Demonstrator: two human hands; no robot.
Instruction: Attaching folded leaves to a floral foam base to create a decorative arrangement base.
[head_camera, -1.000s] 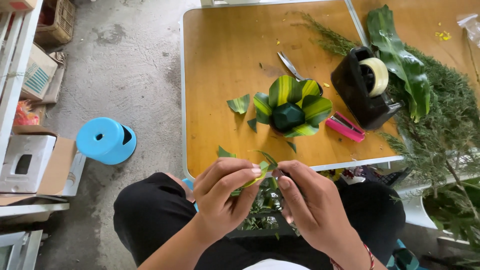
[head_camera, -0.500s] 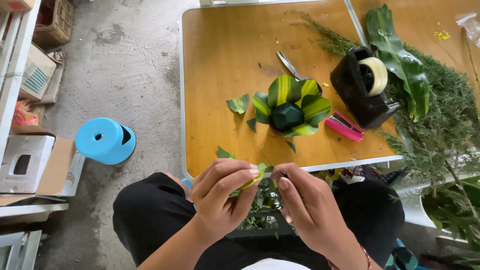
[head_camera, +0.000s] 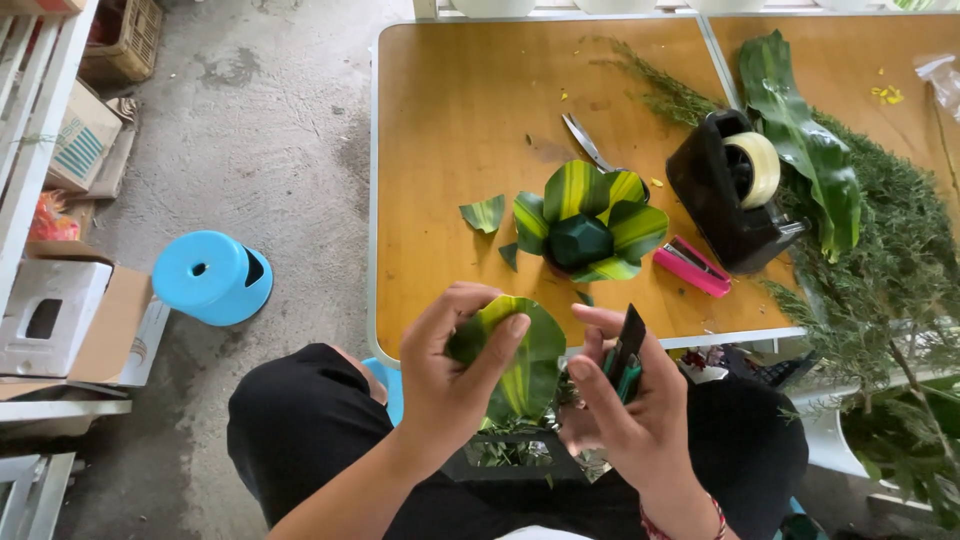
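The left hand (head_camera: 450, 375) pinches a curled green-and-yellow leaf (head_camera: 515, 360) just past the bench's near edge (head_camera: 480, 345), while the right hand (head_camera: 620, 405) grips a dark stapler (head_camera: 625, 355) at the leaf's 3 o'clock. At 12 o'clock sits the leaf-wrapped block (head_camera: 590, 220), with bare bench (head_camera: 450, 120) open toward 11 o'clock and a pink stapler (head_camera: 692, 268) and black tape dispenser (head_camera: 735, 190) crowding 1 o'clock.

Light: bright, even daylight
Shadows: soft, short beside the tape dispenser (head_camera: 735, 195)
Focus: sharp throughout
Edges: slight wide-angle bending
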